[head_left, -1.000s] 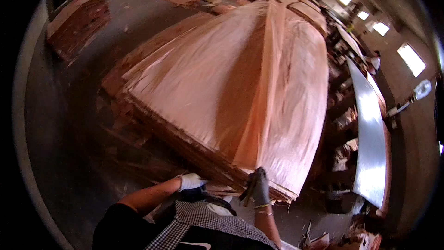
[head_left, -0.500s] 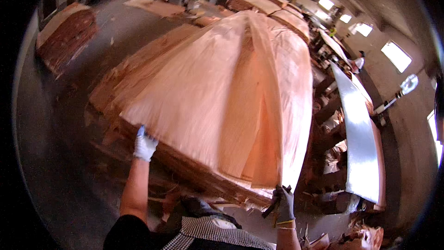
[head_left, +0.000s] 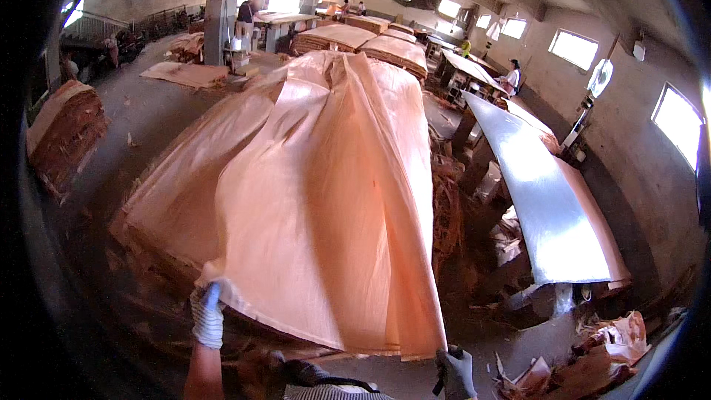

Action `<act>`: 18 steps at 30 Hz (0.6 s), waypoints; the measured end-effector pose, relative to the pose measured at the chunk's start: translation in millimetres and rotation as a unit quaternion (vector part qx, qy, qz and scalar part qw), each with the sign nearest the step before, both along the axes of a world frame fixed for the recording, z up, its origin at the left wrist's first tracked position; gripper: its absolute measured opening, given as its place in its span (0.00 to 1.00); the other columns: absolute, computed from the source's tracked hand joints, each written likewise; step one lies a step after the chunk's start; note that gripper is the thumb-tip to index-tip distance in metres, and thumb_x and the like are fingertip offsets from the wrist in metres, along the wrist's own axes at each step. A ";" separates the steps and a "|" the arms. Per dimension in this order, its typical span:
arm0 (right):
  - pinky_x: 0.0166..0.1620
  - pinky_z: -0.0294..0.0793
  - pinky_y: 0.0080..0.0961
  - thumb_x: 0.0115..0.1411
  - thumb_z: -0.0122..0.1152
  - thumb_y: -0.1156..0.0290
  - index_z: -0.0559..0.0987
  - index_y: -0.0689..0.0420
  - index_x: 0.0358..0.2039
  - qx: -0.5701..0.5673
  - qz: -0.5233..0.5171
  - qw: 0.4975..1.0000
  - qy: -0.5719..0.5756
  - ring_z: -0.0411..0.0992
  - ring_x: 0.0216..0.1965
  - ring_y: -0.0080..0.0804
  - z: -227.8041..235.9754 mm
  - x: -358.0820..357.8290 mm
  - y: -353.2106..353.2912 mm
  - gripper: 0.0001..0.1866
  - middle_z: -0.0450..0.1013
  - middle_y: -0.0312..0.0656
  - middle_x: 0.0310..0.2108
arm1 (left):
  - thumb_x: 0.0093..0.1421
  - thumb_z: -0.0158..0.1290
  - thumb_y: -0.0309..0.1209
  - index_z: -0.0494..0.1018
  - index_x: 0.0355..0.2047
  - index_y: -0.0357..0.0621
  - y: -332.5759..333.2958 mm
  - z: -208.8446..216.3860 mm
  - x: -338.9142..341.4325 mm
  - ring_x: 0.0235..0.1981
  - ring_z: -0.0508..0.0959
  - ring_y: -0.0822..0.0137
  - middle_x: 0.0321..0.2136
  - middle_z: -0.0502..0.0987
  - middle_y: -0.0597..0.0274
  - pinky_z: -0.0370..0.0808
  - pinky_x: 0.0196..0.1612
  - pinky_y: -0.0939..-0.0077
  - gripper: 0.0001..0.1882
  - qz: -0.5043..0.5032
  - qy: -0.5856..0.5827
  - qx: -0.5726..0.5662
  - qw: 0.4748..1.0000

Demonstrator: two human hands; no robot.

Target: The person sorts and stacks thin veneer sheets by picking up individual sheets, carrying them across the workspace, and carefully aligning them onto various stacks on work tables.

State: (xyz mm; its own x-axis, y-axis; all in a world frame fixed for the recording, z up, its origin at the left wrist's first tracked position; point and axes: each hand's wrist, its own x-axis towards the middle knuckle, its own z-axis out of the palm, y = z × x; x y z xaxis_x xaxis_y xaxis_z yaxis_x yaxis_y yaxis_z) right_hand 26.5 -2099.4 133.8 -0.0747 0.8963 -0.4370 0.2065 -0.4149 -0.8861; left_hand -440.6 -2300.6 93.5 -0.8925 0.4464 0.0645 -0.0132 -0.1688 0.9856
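A large, thin, reddish-tan wood veneer sheet point(head_left: 296, 252) spreads out in front of me, its near edge lifted and rippling in folds over a broad stack of veneer point(head_left: 163, 215). My left hand point(head_left: 207, 317), in a white glove with blue fingertips, is closed on the sheet's near left corner. At the near right corner, my right hand point(head_left: 455, 372) in a grey glove is closed by the sheet's edge. Something narrow and dark shows beside the right fingers; I cannot tell its kind. The right fingertips are partly hidden.
A long shiny metal-topped table point(head_left: 552, 207) stands on the right. Torn veneer scraps point(head_left: 600, 355) lie at the lower right. A smaller veneer stack point(head_left: 70, 130) sits at the left, and more stacks point(head_left: 396, 52) stand beyond. A pillar point(head_left: 222, 11) rises at the back; several people are farther off.
The veneer sheet's near edge has come up and toward me, and folds have formed across it. Both hands have moved lower in the view, and the view has tilted up to show more of the room.
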 end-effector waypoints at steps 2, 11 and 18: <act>0.16 0.60 0.18 0.55 0.59 0.74 0.76 0.59 0.26 0.065 -0.015 0.997 -0.026 0.61 0.12 0.20 -14.2 52.0 28.4 0.03 0.65 0.31 0.13 | 0.57 0.53 0.48 0.73 0.25 0.46 46.1 62.6 84.3 0.30 0.72 0.74 0.27 0.74 0.66 0.70 0.33 0.77 0.18 -0.074 0.079 -0.008 0.994; 0.18 0.59 0.16 0.54 0.58 0.74 0.78 0.62 0.27 0.197 0.075 0.968 -0.134 0.62 0.15 0.15 -16.9 169.8 84.1 0.04 0.67 0.30 0.15 | 0.56 0.55 0.28 0.73 0.38 0.36 72.7 33.9 287.3 0.33 0.78 0.67 0.30 0.77 0.61 0.77 0.35 0.76 0.11 -0.227 -0.245 -0.045 0.941; 0.28 0.68 0.20 0.51 0.61 0.75 0.78 0.63 0.33 0.250 0.149 0.935 -0.203 0.67 0.24 0.17 -6.4 194.0 67.7 0.08 0.71 0.32 0.19 | 0.57 0.55 0.31 0.72 0.45 0.40 75.2 -32.6 347.4 0.39 0.78 0.68 0.37 0.79 0.60 0.74 0.42 0.74 0.15 -0.363 0.149 -0.197 0.899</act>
State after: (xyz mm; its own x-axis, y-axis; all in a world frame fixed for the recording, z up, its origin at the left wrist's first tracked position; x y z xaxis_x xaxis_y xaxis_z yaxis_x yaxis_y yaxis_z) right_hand 220.5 -2031.7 127.4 -0.2729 0.9619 -0.0152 0.6075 0.1601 -0.7780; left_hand -93.2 -2225.4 60.9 -0.3268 0.9443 -0.0382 0.2947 0.1402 0.9452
